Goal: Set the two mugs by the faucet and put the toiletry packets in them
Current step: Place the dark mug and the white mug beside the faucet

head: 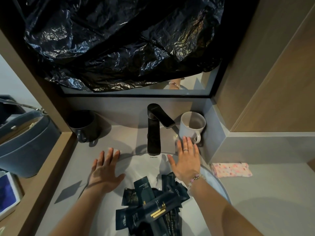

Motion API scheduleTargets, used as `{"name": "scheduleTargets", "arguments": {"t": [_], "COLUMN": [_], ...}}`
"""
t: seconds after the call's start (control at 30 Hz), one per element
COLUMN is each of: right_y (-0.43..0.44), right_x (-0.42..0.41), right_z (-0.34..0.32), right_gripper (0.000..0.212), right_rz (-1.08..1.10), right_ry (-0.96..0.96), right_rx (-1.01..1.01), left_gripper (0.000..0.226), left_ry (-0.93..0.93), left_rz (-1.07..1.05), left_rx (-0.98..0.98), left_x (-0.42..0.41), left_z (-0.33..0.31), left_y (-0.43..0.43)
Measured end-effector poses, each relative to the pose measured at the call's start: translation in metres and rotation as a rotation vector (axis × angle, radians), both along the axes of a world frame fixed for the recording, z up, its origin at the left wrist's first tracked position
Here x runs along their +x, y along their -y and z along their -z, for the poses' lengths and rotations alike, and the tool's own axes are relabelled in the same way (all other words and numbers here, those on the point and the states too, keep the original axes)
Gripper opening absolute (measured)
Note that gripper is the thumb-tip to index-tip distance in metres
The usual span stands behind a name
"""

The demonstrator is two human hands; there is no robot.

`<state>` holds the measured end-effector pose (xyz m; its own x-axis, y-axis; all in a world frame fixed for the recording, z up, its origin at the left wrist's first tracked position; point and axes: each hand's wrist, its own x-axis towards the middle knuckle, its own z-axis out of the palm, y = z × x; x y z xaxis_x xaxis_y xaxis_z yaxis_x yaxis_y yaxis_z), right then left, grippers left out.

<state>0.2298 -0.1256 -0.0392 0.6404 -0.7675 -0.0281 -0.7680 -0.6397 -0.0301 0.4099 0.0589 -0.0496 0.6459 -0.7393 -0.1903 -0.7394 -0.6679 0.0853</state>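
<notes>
Two mugs (dark mug (84,125), white mug (191,126)) flanking one faucet (154,129)

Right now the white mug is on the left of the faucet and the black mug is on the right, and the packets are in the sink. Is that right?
Not quite. The head view shows the mugs swapped: the white mug stands right of the faucet, the black mug left. The packets do lie in the sink.

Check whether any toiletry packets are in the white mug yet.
No, the white mug by the faucet looks empty inside, and the dark toiletry packets lie piled in the sink basin.
</notes>
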Motion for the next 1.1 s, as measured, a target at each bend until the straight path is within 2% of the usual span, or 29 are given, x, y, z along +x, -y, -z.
{"name": "scheduleTargets", "arguments": {"t": [0.07,0.13,0.33,0.47,0.63,0.87,0.97,1.1], "right_y": [0.001,0.002,0.008,0.018,0.026,0.026,0.026,0.015], "right_x": [0.002,0.004,0.01,0.022,0.037,0.044,0.04,0.021], "right_z": [-0.001,-0.002,-0.006,-0.021,-0.032,-0.025,-0.03,-0.025], "right_gripper": [0.091,0.08,0.082,0.08,0.071,0.079,0.077,0.055], "right_rz": [0.018,0.047,-0.061,-0.168,-0.143,-0.111,-0.13,-0.372], "right_ry": [-0.018,-0.047,-0.26,-0.326,-0.478,-0.555,-0.486,-0.037], "right_rx": [-0.004,0.007,-0.156,-0.268,-0.268,-0.326,-0.303,-0.251], "left_gripper": [0.088,0.089,0.088,0.09,0.09,0.09,0.09,0.092], "left_ry": [-0.002,-0.013,-0.033,-0.038,-0.033,-0.028,-0.032,-0.008], "left_rz": [0.0,-0.004,-0.017,-0.021,-0.022,-0.015,-0.014,-0.007], "left_rx": [0.001,-0.01,-0.028,-0.035,-0.029,-0.041,-0.042,-0.011], "left_x": [0.0,0.0,-0.002,-0.002,0.001,0.0,0.001,0.001], "left_z": [-0.001,0.0,0.0,0.0,0.001,0.003,0.002,0.003], "left_y": [0.0,0.0,0.0,0.001,0.001,0.0,0.001,0.0]}}
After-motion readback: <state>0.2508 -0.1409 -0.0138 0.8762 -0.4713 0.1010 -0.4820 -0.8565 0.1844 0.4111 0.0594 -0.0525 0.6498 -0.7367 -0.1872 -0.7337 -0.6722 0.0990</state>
